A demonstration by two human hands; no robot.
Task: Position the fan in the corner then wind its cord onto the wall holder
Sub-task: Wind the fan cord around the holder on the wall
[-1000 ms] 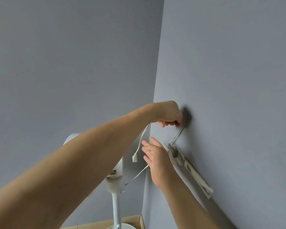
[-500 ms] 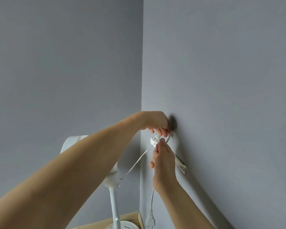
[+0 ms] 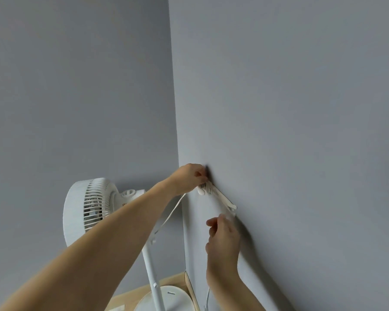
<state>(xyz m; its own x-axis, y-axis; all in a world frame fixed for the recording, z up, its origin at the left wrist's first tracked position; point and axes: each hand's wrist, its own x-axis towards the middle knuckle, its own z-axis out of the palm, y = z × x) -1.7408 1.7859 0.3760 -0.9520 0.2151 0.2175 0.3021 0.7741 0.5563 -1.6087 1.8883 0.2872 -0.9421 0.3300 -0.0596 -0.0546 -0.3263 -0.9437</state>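
A: What is the room like?
B: Two plain grey walls (image 3: 76, 86) meet in a corner, with a strip of pale wood floor (image 3: 130, 297) at the bottom.

A: And the fan?
B: The white fan (image 3: 94, 207) stands in that corner, by the left wall, its round base on the floor. A small label sits behind its head, too blurred to read.

A: The cord?
B: The white cord (image 3: 169, 216) runs from the fan up to the wall holder (image 3: 218, 195) on the right wall, where several turns are wound.

A: The hands?
B: The left hand (image 3: 189, 178) has its grip curled around the upper end of the holder. The right hand (image 3: 222, 239), below, pinches the cord at the lower end.
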